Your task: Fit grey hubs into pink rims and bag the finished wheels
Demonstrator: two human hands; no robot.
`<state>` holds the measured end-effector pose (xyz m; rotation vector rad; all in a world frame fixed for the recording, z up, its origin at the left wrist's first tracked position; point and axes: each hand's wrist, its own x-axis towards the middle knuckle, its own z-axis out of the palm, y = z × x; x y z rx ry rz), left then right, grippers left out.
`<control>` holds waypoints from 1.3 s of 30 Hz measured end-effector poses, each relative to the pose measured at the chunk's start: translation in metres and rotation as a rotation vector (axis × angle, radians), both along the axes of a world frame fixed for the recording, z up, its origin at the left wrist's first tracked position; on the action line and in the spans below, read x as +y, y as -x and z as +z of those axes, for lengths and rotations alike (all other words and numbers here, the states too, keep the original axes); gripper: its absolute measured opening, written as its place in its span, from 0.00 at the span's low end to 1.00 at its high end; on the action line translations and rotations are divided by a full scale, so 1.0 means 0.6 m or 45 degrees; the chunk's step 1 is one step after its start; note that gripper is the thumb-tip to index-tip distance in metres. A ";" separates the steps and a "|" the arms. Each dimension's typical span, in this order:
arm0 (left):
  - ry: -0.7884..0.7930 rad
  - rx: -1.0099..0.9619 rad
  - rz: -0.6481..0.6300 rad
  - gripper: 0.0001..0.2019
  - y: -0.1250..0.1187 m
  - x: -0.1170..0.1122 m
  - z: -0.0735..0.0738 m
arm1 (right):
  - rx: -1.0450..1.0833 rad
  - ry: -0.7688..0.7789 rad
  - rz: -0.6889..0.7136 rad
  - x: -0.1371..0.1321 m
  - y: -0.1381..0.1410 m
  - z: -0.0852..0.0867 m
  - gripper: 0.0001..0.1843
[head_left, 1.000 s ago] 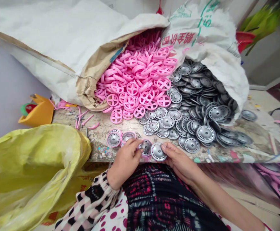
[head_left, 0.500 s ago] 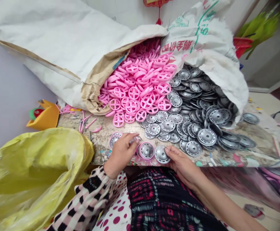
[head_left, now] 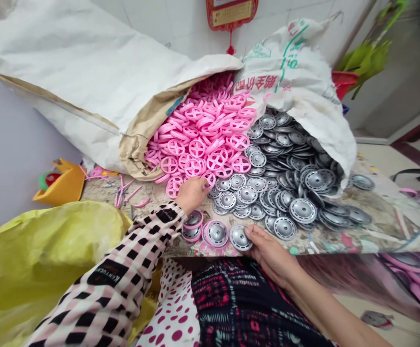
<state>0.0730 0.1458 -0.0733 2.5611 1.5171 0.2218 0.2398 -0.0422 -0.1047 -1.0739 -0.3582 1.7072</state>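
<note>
My left hand (head_left: pixel 192 193) is at the front of a heap of pink spoked wheel rims (head_left: pixel 210 137). Its fingers are closed at the edge of one pink wheel rim (head_left: pixel 210 180), and the fingertips are partly hidden. My right hand (head_left: pixel 273 251) pinches a silver wheel cover (head_left: pixel 239 238) between thumb and fingers at the table's front edge. Just left of it lies a silver cover set with a pink rim (head_left: pixel 217 234). Further left are more pink-edged covers (head_left: pixel 192 232), partly under my left sleeve.
A white sack (head_left: pixel 87 62) spills the pink rims; another sack (head_left: pixel 325 130) spills grey wheel covers (head_left: pixel 285 193). A yellow bag (head_left: pixel 98 217) stands open at the left. Pink sticks and metal pins (head_left: pixel 123 193) lie by an orange container (head_left: pixel 63 183).
My left hand has moved up from beside the pink-edged covers to the front of the pink heap. My right hand still holds the silver wheel cover. The view has shifted slightly.
</note>
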 end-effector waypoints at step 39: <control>1.410 -1.984 0.481 0.12 -0.023 -0.247 0.028 | -1.276 -0.760 0.107 -0.006 0.008 0.070 0.10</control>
